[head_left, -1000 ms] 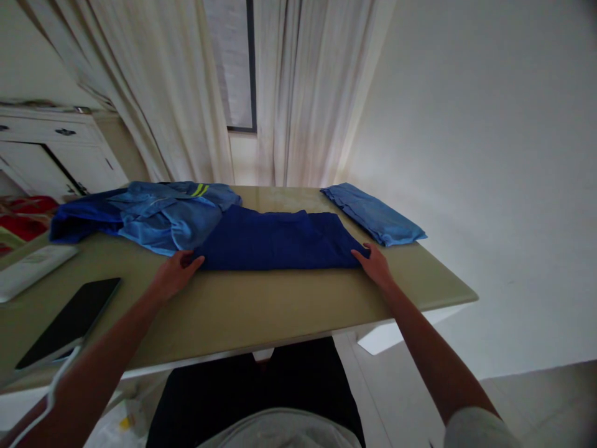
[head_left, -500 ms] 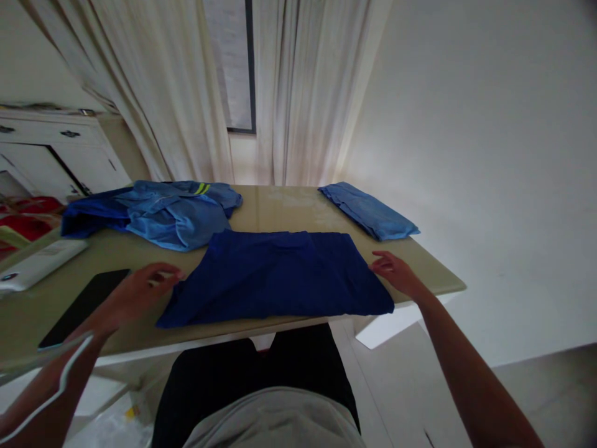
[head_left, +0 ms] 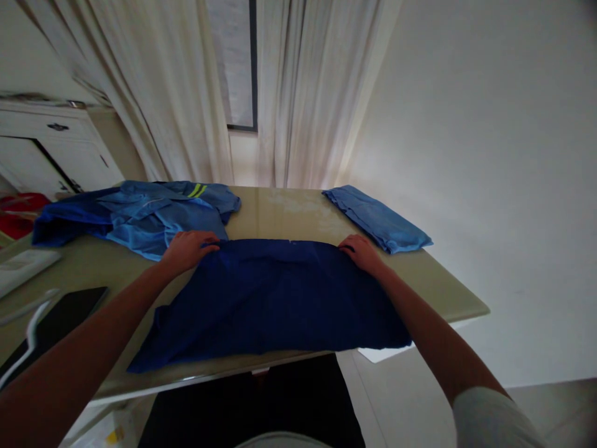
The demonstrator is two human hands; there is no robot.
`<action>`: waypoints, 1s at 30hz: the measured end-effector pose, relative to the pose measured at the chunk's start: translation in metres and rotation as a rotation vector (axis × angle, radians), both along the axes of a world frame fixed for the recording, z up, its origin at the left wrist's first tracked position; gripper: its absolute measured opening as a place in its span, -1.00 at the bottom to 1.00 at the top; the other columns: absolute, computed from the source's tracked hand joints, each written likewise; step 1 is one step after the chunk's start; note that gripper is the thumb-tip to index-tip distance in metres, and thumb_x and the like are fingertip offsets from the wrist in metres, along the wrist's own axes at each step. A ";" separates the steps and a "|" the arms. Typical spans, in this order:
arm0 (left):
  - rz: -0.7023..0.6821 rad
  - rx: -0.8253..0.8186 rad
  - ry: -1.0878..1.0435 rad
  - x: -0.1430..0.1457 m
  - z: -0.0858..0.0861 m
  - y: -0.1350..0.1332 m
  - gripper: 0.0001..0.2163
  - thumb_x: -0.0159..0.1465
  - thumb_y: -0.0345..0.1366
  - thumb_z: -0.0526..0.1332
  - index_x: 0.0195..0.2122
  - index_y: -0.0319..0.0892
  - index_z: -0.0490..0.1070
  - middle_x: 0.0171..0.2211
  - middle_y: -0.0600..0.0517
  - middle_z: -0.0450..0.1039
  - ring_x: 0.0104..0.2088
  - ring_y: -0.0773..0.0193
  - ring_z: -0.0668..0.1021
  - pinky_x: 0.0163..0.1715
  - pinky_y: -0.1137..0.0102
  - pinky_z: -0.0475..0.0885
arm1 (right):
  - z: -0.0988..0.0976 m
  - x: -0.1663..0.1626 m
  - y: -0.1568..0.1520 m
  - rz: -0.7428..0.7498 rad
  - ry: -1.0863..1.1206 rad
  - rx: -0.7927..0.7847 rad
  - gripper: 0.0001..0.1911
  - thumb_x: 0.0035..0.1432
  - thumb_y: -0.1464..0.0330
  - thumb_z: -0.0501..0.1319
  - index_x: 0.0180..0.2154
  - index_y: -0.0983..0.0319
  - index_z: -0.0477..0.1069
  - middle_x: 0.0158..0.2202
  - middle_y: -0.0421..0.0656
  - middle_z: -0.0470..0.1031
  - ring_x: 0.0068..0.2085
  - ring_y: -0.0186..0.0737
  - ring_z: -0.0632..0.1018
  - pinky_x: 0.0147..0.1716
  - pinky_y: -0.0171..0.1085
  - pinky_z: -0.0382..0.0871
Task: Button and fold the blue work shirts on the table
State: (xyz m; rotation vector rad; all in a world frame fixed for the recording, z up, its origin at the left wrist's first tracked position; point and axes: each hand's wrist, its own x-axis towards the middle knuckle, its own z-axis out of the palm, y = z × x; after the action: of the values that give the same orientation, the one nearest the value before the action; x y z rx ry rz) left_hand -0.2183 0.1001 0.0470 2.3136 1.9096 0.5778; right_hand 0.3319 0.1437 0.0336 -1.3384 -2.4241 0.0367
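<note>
A dark blue folded garment (head_left: 280,298) lies flat across the front of the table, its near edge along the table's front. At its far left corner my left hand (head_left: 190,250) is closed, the cloth edge pinched between thumb and fingers. My right hand (head_left: 361,252) grips the far right corner in the same way. Just behind my left hand lies a loosely heaped light blue garment (head_left: 168,214) with yellow-green stripes and darker blue parts. Beyond my right hand is a folded light blue garment (head_left: 380,218).
A black tablet-like slab (head_left: 69,317) and a white box-shaped object (head_left: 28,267) lie on the left of the glossy table (head_left: 280,208). A white cable (head_left: 32,330) crosses above the slab. Curtains (head_left: 308,93) hang behind, and a white wall (head_left: 489,186) stands to the right.
Both hands have moved from the garment's sides to its far corners and closed on the far edge. My view has shifted a little, so the garment appears larger and nearer.
</note>
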 end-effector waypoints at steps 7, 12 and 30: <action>0.005 0.009 0.095 -0.006 0.023 0.009 -0.65 0.43 -0.12 0.14 -0.11 -0.28 0.61 -0.23 -0.04 0.63 -0.13 0.05 0.61 0.09 0.15 0.42 | 0.006 -0.001 0.007 -0.039 0.066 -0.032 -0.74 0.38 0.31 0.12 -0.15 0.20 0.58 -0.18 -0.02 0.62 -0.10 0.02 0.57 0.02 -0.06 0.38; -0.215 -0.159 -0.036 0.003 0.003 0.023 -0.60 0.19 0.08 0.29 -0.16 -0.15 0.58 -0.21 -0.06 0.63 -0.19 0.05 0.62 -0.09 0.24 0.50 | -0.001 -0.004 0.007 0.027 0.123 -0.049 -0.68 0.36 0.20 0.20 0.02 0.19 0.57 -0.02 0.02 0.58 0.02 0.05 0.56 0.12 0.01 0.39; -0.136 -0.097 0.151 0.002 0.021 0.002 -0.76 0.34 -0.14 0.21 -0.13 -0.19 0.52 -0.11 -0.03 0.61 -0.04 0.09 0.57 0.06 0.26 0.40 | -0.001 0.002 0.004 0.022 0.164 -0.041 -0.79 0.25 0.17 0.31 -0.26 0.18 0.48 -0.16 -0.07 0.52 -0.08 -0.05 0.51 0.03 -0.10 0.36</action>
State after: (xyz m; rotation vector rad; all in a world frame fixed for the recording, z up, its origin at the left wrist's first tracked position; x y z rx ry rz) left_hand -0.2162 0.1017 0.0684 2.4625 1.7768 0.2977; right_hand 0.3340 0.1478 0.0326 -1.2733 -2.3115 0.1954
